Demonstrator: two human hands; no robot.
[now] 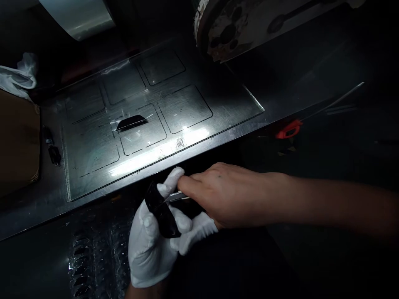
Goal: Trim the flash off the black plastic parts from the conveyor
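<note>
My left hand, in a white glove, is closed on a glossy black curved piece. The piece lies tilted across the palm and fingers. My right hand, largely bare with white cloth around some fingertips, grips a slim knife. Its pointed metal tip touches or nearly touches the black piece's edge; contact is hard to make out. Both hands are close together, just in front of the bench edge. A similar black piece rests on the clear sheet over the bench.
The clear sheet has dark rounded outlines. Below left, a clear plastic tray holds several black pieces. A cardboard box stands at left beside a small black object. A machine arm overhangs the bench; a red object is at right.
</note>
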